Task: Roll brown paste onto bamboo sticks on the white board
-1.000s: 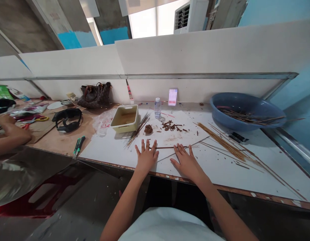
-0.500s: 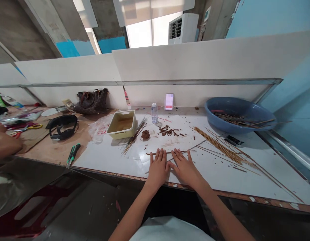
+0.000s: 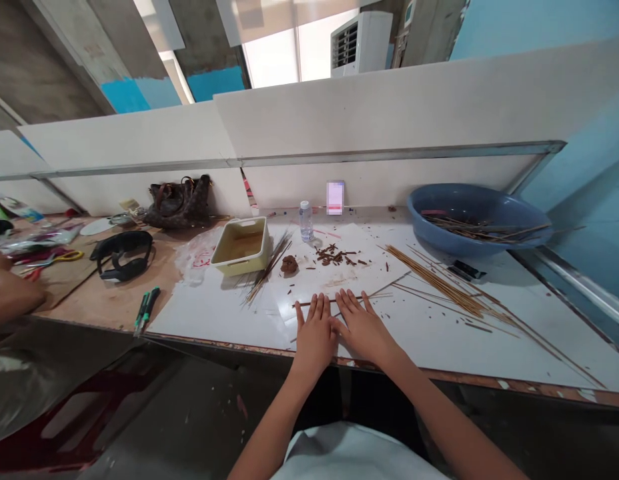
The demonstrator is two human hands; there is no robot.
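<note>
My left hand (image 3: 315, 328) lies flat with fingers stretched forward, its fingertips on a thin brown stick (image 3: 304, 304) that runs crosswise on the white sheet. Beside it my right hand (image 3: 358, 323) rests the same way, fingers extended over the stick's right part. The thumbs nearly meet. Part of the stick is hidden under the fingers. Beyond the hands are a brown clay-like lump (image 3: 289, 265) and a scatter of small brown pieces (image 3: 333, 256). A bundle of thin sticks (image 3: 269, 270) lies to the left of the lump.
A cream basin of brownish liquid (image 3: 224, 265) stands left, near a clear bottle (image 3: 306, 223) and an upright phone (image 3: 334, 198). To the right are tan sticks (image 3: 434, 280) and a blue tub (image 3: 439, 233). Green-handled cutters (image 3: 148, 308) and a person's arm (image 3: 12, 290) are at left.
My right hand has shifted slightly left, closer to the left hand. Both hands stay flat over the stick. The camera view has tilted a little.
</note>
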